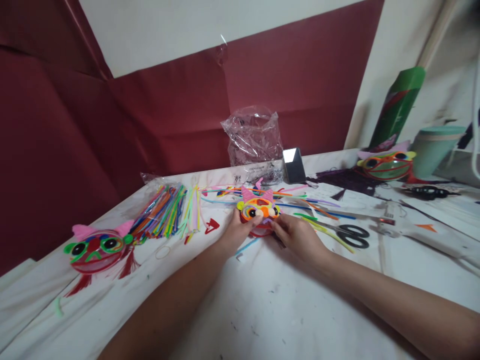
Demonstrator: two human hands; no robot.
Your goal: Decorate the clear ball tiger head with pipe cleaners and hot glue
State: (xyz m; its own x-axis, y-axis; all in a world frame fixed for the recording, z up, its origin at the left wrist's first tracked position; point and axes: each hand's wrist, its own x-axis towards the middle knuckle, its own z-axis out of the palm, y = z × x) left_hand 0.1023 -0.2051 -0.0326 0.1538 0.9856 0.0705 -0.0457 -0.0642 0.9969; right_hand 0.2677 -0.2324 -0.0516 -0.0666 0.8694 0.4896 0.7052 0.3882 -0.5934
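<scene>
A small craft face with pink ears, orange and yellow rings and googly eyes stands on the white table in the middle. My left hand grips its left side with the thumb pressed near an eye. My right hand pinches its lower right edge. Both hands are closed on the same piece.
A finished red face with pink ears lies at the left. A bundle of coloured pipe cleaners lies behind it. Black scissors, a glue gun, a phone, a clear plastic bag and another face are to the right.
</scene>
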